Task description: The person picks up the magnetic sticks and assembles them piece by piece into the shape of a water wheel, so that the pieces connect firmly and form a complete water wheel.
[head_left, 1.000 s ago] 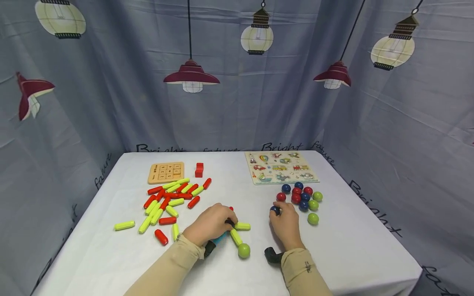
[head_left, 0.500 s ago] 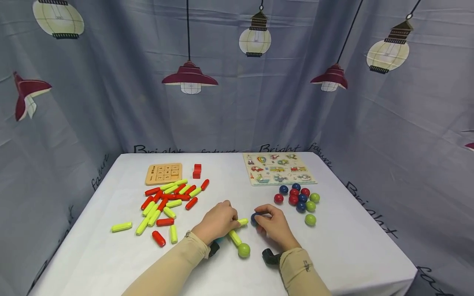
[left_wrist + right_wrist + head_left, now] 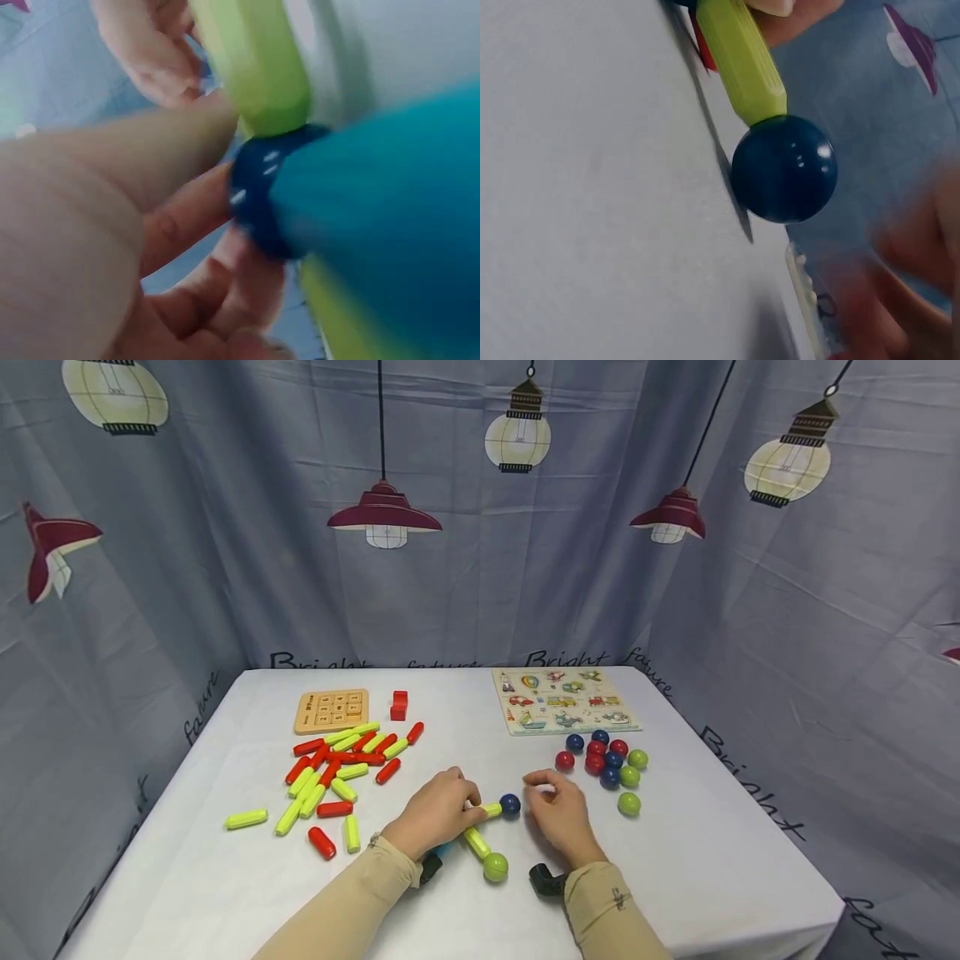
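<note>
My left hand [image 3: 438, 814] holds a ball-and-rod toy structure; in the left wrist view its fingers are on a dark blue ball [image 3: 251, 191]. One yellow-green rod [image 3: 492, 811] of it points right and ends in another dark blue ball [image 3: 510, 806]. A second yellow-green rod [image 3: 477, 843] runs towards me to a green ball [image 3: 495, 867]. A red rod [image 3: 701, 49] shows partly behind in the right wrist view. Just right of the end ball is my right hand [image 3: 561, 817], apart from it, fingers loosely bent and holding nothing.
Loose red and yellow-green rods [image 3: 336, 809] lie across the left of the table [image 3: 187, 902]. Several red, blue and green balls [image 3: 610, 778] cluster at right. Behind are a wooden number board [image 3: 332, 712], red blocks [image 3: 399, 706] and a picture puzzle board [image 3: 566, 702].
My right hand carried a dark blue ball left from the cluster to the rod's end, then let go and drew slightly right. My left hand shifted slightly, still holding the structure.
</note>
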`<state>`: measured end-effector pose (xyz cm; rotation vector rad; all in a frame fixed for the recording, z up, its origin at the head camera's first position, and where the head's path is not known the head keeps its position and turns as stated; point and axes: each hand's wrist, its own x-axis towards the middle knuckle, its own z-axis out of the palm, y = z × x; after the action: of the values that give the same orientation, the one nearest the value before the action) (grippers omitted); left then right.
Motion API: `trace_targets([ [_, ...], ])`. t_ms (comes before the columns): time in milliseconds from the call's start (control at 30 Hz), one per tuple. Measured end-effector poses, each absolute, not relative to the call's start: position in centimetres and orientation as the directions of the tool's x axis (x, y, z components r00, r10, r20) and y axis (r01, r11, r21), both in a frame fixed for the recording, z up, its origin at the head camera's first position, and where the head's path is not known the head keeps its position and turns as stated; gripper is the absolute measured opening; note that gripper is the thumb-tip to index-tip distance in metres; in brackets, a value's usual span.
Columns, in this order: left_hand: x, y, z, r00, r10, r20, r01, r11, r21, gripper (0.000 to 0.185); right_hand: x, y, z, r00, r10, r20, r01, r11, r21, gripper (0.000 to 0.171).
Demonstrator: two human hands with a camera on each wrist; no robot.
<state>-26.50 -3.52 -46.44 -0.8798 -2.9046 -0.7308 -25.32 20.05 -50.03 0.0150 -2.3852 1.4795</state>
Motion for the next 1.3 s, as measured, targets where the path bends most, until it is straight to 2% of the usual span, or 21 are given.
trace_targets([
  [67,-26.1,-4.1,-46.2,-0.841,0.520,0.153,0.532,0.739,0.414,0.019,-25.1,20.9,-50.0,-0.809,0.396,0.435,-0.121,0.612,-0.782,0.018],
  [133,-25.6,-4.6,-45.9,-0.840,0.520,0.154,0.533,0.742,0.407,0.018,-24.8,22.2,-49.9,-0.664,0.578,0.474,0.040,0.661,-0.749,0.025],
  [167,-25.5,-4.8,-45.9,-0.841,0.519,0.155,0.533,0.743,0.406,0.018,-24.7,22.9,-49.8,-0.631,0.645,0.432,0.123,0.633,-0.765,0.031],
  [233,-25.3,-5.0,-45.8,-0.843,0.514,0.161,0.530,0.736,0.422,0.016,-24.2,24.1,-49.3,-0.617,0.729,0.297,0.280,0.556,-0.783,0.043],
  [300,-25.3,-5.0,-45.8,-0.839,0.517,0.172,0.535,0.721,0.441,0.013,-24.1,25.1,-48.9,-0.632,0.750,0.193,0.367,0.509,-0.779,0.050],
  [367,-25.3,-5.0,-45.6,-0.831,0.525,0.184,0.546,0.704,0.454,0.012,-24.2,25.7,-48.6,-0.650,0.746,0.145,0.399,0.497,-0.770,0.051],
  [533,-25.4,-4.8,-45.1,-0.811,0.560,0.172,0.567,0.676,0.471,0.013,-24.5,26.1,-48.6,-0.690,0.712,0.126,0.416,0.533,-0.737,0.039],
  [700,-25.7,-4.8,-44.6,-0.763,0.634,0.126,0.613,0.647,0.454,0.016,-24.6,25.6,-49.0,-0.800,0.581,0.152,0.299,0.605,-0.738,0.037],
  [800,-25.8,-4.8,-44.0,-0.718,0.689,0.098,0.662,0.632,0.404,0.017,-24.7,24.7,-49.3,-0.884,0.436,0.168,0.185,0.657,-0.731,0.036],
  [900,-25.9,-4.6,-43.5,-0.700,0.711,0.066,0.680,0.637,0.363,0.016,-24.8,23.6,-49.5,-0.946,0.280,0.163,0.072,0.671,-0.738,0.033],
  [1000,-26.1,-3.9,-43.2,-0.718,0.694,0.054,0.672,0.672,0.312,0.013,-24.8,22.4,-49.7,-0.975,0.165,0.150,-0.010,0.641,-0.767,0.029],
  [1167,-26.5,-2.4,-43.9,-0.754,0.653,0.070,0.652,0.732,0.198,0.014,-24.8,21.1,-50.1,-0.990,0.086,0.110,-0.048,0.532,-0.845,0.026],
  [1300,-26.6,-2.1,-44.8,-0.795,0.605,0.041,0.599,0.772,0.213,0.018,-24.7,20.6,-50.3,-0.997,-0.005,0.076,-0.070,0.447,-0.892,0.026],
])
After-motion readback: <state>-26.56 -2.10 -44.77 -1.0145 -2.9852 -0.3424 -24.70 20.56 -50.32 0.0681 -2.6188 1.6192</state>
